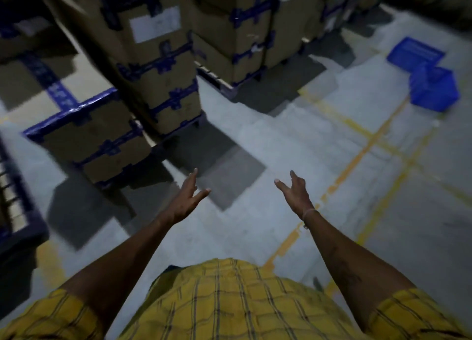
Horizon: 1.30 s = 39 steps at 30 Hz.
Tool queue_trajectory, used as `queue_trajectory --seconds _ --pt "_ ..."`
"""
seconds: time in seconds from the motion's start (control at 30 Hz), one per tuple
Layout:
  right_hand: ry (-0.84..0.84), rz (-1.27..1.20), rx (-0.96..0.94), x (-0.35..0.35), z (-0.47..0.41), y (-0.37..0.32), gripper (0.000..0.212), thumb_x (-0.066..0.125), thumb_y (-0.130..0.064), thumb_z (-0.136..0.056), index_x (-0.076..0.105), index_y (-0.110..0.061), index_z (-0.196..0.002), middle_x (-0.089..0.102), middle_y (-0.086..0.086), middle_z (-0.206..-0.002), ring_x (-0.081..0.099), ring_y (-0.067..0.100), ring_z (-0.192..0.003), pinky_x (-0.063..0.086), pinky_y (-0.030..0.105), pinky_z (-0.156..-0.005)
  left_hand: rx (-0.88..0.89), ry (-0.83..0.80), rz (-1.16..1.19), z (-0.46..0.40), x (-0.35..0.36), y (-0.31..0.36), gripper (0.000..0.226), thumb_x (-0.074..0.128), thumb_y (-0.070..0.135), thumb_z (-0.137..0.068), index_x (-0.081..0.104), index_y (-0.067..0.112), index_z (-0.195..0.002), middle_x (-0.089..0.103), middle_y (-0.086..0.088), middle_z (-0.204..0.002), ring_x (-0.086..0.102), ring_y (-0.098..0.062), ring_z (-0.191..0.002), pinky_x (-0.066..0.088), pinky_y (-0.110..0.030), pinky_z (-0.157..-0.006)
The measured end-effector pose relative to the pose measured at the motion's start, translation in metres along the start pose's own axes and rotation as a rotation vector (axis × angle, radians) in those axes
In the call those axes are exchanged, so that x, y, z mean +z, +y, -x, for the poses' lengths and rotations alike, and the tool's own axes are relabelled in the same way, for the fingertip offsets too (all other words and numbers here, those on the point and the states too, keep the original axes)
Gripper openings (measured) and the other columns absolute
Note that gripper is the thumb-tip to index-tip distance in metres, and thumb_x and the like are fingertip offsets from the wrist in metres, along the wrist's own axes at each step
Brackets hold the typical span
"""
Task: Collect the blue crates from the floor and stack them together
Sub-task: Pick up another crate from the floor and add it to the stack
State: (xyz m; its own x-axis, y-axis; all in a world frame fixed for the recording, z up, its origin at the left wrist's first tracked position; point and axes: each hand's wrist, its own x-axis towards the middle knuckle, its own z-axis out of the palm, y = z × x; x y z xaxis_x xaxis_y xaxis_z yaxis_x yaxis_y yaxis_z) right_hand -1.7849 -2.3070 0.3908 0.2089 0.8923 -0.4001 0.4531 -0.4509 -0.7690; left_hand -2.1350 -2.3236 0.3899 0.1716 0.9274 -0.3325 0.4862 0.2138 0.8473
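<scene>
Two blue plastic crates lie on the grey floor at the far right. One blue crate (434, 89) stands nearer me, and a second blue crate (415, 52) lies tipped just behind it, touching it. My left hand (187, 199) and my right hand (296, 192) are both stretched out in front of me over bare floor, fingers straight and spread, holding nothing. Both hands are far from the crates, which sit up and to the right of them.
Tall stacks of cardboard boxes (153, 66) with blue tape stand on pallets at the left and centre back. A dark pallet (15, 212) sits at the left edge. Yellow lines (367, 145) cross the floor between me and the crates.
</scene>
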Motion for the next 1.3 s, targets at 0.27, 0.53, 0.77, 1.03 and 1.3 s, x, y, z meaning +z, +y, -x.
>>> queue_trajectory --seconds 0.27,0.53,0.77,1.03,1.3 --pt "0.179 -0.088 0.104 -0.101 -0.072 0.017 0.086 0.058 -0.060 -0.089 0.021 -0.024 -0.157 0.018 -0.001 -0.160 0.029 0.023 -0.146 0.028 0.040 -0.116 0.140 -0.194 -0.072 -0.131 0.051 0.094 0.091 0.054 0.066 -0.091 0.003 0.035 -0.159 0.002 0.006 -0.168 0.035 -0.020 -0.143 0.034 -0.042 -0.116" --pt "0.334 -0.115 0.200 -0.164 -0.188 0.015 0.086 0.058 -0.063 -0.088 0.022 -0.025 -0.156 0.020 0.000 -0.159 0.030 0.026 -0.145 0.031 0.045 -0.116 0.177 -0.308 -0.071 -0.325 0.086 0.148 0.093 0.057 0.071 -0.086 0.006 0.041 -0.157 0.007 0.012 -0.167 0.040 -0.018 -0.141 0.038 -0.048 -0.115" --pt "0.450 -0.140 0.259 -0.230 -0.282 -0.004 0.086 0.058 -0.060 -0.090 0.021 -0.022 -0.157 0.018 0.001 -0.160 0.030 0.026 -0.145 0.030 0.041 -0.114 0.259 -0.498 -0.180 -0.481 0.117 0.244 0.090 0.055 0.067 -0.089 0.005 0.038 -0.158 0.003 0.011 -0.167 0.038 -0.019 -0.143 0.035 -0.038 -0.114" --pt "0.560 -0.223 0.375 -0.314 -0.371 0.020 0.087 0.059 -0.062 -0.088 0.021 -0.024 -0.157 0.018 -0.002 -0.159 0.029 0.026 -0.145 0.031 0.043 -0.115 0.329 -0.643 -0.278 -0.618 0.192 0.343 0.088 0.054 0.064 -0.092 0.004 0.039 -0.158 0.001 0.011 -0.168 0.039 -0.019 -0.142 0.036 -0.039 -0.113" --pt "0.621 -0.234 0.387 -0.463 -0.480 0.077 0.088 0.059 -0.060 -0.089 0.022 -0.019 -0.157 0.019 0.003 -0.157 0.028 0.027 -0.145 0.029 0.041 -0.115 0.315 -0.678 -0.256 -0.742 0.338 0.443 0.093 0.058 0.068 -0.087 0.005 0.040 -0.158 0.004 0.012 -0.167 0.040 -0.021 -0.142 0.041 -0.050 -0.113"
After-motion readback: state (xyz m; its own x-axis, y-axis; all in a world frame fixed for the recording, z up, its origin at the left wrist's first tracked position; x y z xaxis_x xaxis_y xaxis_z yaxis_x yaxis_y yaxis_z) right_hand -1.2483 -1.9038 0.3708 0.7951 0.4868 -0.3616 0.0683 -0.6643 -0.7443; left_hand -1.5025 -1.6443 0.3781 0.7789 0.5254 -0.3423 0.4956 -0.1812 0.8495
